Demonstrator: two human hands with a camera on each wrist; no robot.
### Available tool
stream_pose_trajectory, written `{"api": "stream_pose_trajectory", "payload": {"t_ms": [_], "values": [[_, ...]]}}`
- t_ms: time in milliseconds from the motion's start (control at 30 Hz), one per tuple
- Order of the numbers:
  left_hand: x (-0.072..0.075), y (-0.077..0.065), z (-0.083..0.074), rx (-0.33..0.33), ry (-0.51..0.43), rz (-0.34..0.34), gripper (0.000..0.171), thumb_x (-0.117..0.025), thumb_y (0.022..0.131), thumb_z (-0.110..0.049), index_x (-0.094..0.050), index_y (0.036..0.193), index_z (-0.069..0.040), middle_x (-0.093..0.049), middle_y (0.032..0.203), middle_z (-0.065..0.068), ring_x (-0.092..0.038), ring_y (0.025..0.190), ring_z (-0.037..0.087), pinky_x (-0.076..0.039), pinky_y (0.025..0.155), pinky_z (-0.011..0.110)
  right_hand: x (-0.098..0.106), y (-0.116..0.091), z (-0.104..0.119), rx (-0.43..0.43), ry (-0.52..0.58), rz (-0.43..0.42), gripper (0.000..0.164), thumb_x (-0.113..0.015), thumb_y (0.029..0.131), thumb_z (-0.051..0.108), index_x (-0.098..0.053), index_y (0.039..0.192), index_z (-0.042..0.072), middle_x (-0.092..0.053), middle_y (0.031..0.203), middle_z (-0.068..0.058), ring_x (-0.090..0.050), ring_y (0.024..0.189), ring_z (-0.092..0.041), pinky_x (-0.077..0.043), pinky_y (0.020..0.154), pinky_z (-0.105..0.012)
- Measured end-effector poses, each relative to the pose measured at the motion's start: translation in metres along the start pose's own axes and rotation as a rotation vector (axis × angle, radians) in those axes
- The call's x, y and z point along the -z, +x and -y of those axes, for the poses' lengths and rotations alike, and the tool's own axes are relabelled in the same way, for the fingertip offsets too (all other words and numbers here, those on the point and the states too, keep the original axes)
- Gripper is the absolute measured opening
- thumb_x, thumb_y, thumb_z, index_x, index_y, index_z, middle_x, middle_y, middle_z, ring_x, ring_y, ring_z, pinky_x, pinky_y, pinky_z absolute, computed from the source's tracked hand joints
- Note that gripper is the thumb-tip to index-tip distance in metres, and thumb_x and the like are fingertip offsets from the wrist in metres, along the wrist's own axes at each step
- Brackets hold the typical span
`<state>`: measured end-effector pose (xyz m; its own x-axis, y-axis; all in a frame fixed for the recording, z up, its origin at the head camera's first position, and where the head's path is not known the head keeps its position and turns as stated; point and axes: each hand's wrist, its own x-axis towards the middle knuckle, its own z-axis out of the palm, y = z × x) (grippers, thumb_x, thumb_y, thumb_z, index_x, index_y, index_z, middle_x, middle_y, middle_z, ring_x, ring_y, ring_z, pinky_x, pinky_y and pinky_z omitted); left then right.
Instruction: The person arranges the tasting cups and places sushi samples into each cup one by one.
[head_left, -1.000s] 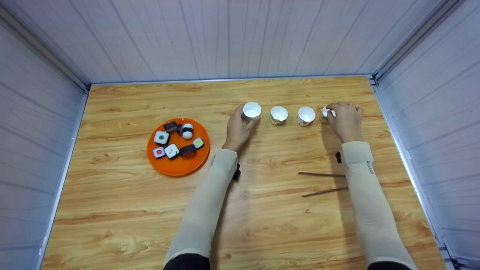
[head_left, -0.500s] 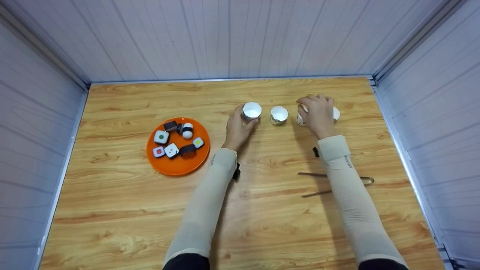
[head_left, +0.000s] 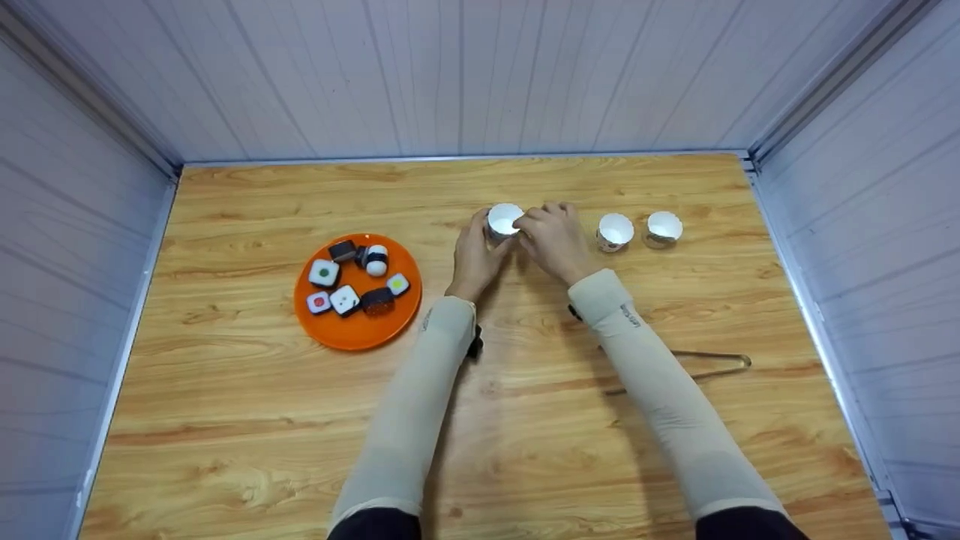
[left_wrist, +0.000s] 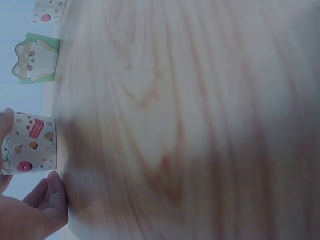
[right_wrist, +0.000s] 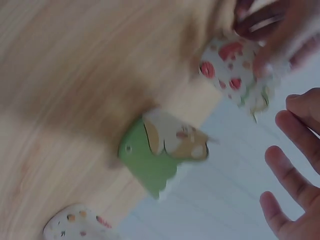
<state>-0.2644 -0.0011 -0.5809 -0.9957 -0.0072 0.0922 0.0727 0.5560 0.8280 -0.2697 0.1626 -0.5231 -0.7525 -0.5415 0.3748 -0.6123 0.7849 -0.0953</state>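
Note:
The left hand (head_left: 474, 262) grips a small white-lined paper cup (head_left: 505, 220) standing on the wooden table. In the left wrist view this paper cup (left_wrist: 37, 142) shows cake and fruit prints, with fingers on either side. Close to its right rim is the right hand (head_left: 556, 240), which overlaps it in the head view. Spread fingers (right_wrist: 300, 187) of the right hand hold nothing in the right wrist view. A green paper cup (right_wrist: 145, 155) with an animal print stands beside the gripped one; the right hand hides it in the head view.
Two more paper cups, a nearer one (head_left: 615, 231) and a farther one (head_left: 664, 227), stand to the right. Metal tongs (head_left: 716, 355) lie partly under the right forearm. On the left, an orange plate (head_left: 330, 337) bears several sushi pieces (head_left: 344, 300). Panelled walls (head_left: 420, 82) enclose the table.
The right hand has moved left along the row, from the rightmost cup past the others to beside the gripped cup. The left hand stays in place on its cup.

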Motion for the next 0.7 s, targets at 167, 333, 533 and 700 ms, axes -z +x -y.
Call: {"api": "stream_pose_trajectory", "payload": {"t_ms": [167, 333, 533, 700], "values": [[-0.0004, 0.0018, 0.0002, 0.005, 0.0, -0.002, 0.058, -0.074, 0.092, -0.022, -0.05, 0.142, -0.004, -0.062, 0.129, 0.014, -0.055, 0.122, 0.028, -0.04, 0.104, 0.04, -0.0066, 0.0053, 0.0062, 0.004, -0.03, 0.034, 0.01, -0.074, 0.089, 0.013, -0.077, 0.097, 0.01, -0.073, 0.1, -0.006, -0.06, 0.092, -0.031, -0.044, 0.086, -0.052], [-0.0008, 0.0014, 0.0007, 0.011, -0.011, -0.009, 0.059, -0.075, 0.091, -0.02, -0.049, 0.142, -0.005, -0.062, 0.129, 0.015, -0.055, 0.122, 0.028, -0.041, 0.104, 0.041, -0.008, 0.0075, 0.0078, -0.007, -0.032, 0.051, 0.007, -0.073, 0.089, 0.012, -0.076, 0.095, 0.009, -0.072, 0.099, -0.008, -0.058, 0.091, -0.032, -0.044, 0.084, -0.052], [-0.0007, 0.0012, 0.0007, 0.026, -0.033, -0.001, 0.059, -0.073, 0.092, -0.018, -0.048, 0.144, -0.005, -0.059, 0.133, 0.014, -0.053, 0.124, 0.027, -0.04, 0.105, 0.04, -0.0085, 0.0091, 0.0086, -0.016, -0.044, 0.085, 0.007, -0.069, 0.093, 0.013, -0.075, 0.094, 0.009, -0.071, 0.099, -0.007, -0.056, 0.091, -0.032, -0.044, 0.081, -0.05], [0.0003, 0.0008, 0.0001, 0.025, -0.039, -0.004, 0.061, -0.075, 0.092, -0.019, -0.048, 0.145, -0.005, -0.06, 0.131, 0.015, -0.054, 0.121, 0.027, -0.04, 0.103, 0.04, -0.004, 0.0101, 0.0083, -0.013, -0.043, 0.049, 0.008, -0.067, 0.094, 0.012, -0.075, 0.095, 0.009, -0.071, 0.099, -0.006, -0.056, 0.089, -0.031, -0.043, 0.081, -0.049]]}}
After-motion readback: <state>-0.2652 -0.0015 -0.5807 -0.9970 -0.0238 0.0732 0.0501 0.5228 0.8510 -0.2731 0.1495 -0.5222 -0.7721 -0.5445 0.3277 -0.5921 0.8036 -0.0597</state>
